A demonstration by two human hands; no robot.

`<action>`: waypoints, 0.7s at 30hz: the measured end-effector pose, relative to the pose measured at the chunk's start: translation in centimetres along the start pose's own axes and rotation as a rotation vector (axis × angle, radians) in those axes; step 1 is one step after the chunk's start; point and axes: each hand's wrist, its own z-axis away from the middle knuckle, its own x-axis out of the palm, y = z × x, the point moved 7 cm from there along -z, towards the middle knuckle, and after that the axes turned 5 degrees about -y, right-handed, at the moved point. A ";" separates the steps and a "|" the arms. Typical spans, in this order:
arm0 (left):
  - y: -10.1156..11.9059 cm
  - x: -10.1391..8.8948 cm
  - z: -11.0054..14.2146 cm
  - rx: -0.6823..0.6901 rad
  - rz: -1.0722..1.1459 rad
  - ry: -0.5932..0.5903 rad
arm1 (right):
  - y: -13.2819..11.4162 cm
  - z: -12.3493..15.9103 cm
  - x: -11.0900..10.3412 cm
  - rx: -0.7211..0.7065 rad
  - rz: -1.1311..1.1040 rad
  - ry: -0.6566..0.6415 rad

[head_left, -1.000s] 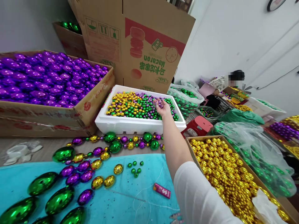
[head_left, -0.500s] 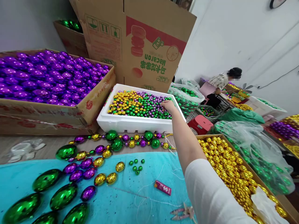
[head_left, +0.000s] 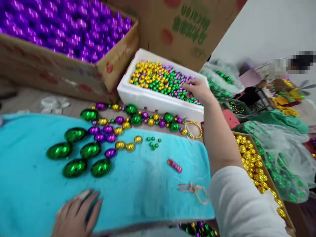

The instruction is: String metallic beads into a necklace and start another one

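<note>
My right hand point(head_left: 196, 89) is over the right part of a white foam box point(head_left: 158, 104) of small gold, green and purple beads point(head_left: 170, 79). Its fingers are bent together at the beads; what they hold is too blurred to make out. Down at the lower left, my left hand point(head_left: 76, 212) rests on the turquoise cloth point(head_left: 143, 194), fingers stretched out and slightly apart. Ahead of it lie large green oval beads point(head_left: 75, 168), purple ones point(head_left: 110, 153) and gold ones point(head_left: 120, 145). Several small green beads point(head_left: 154, 144) sit to their right.
Strung bead garlands point(head_left: 135, 119) lie along the cloth's far edge. A red packet point(head_left: 174, 166) and pliers point(head_left: 190, 188) are on the right of the cloth. Cardboard boxes hold purple beads point(head_left: 74, 36) and gold beads point(head_left: 251, 161). Bagged green beads point(head_left: 278, 164) and a person point(head_left: 278, 69) are farther right.
The view has tilted down and turned left. My left hand has come into view on the cloth. My right hand stays at the beads in the foam box.
</note>
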 end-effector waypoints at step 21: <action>1.6 -0.3 -0.6 0.014 -0.170 -0.029 | -3.9 18.1 24.3 -0.346 0.336 -0.262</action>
